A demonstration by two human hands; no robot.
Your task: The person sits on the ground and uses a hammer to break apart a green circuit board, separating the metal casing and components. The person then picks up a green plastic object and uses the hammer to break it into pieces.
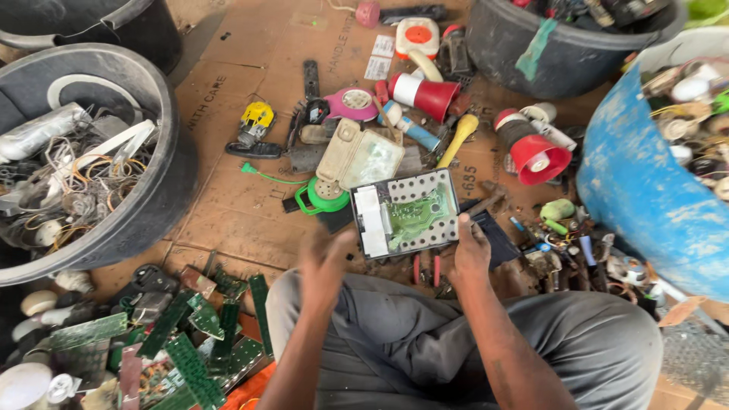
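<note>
- The opened casing (408, 212) is the thing in hand: a grey, perforated shell with a green circuit board inside and a white block at its left end, held up over the person's lap, just in front of the knees.
- Right hand (471, 254) is clamped on the casing's right edge, thumb on top, carrying its whole weight.
- Left hand (326, 262) is blurred, fingers spread, just left of and below the casing, not touching it and holding nothing as far as I can tell.
- Looks to me like the stripping step: shell already open, board still seated. Getting that board out would call for the free hand to grip it or grab a tool.
- Two red-handled tools (427, 267) lie on the cardboard right under the casing.
- Beyond the casing sits a cream phone shell (357, 156), a green reel (325, 196) and a red and white megaphone (424, 93).
- Down-left of the casing is a heap of green circuit boards (194, 345).
- Far left of it, a black tub (163, 182) full of wires; to its right, a blue barrel (645, 190) packed with scrap.
</note>
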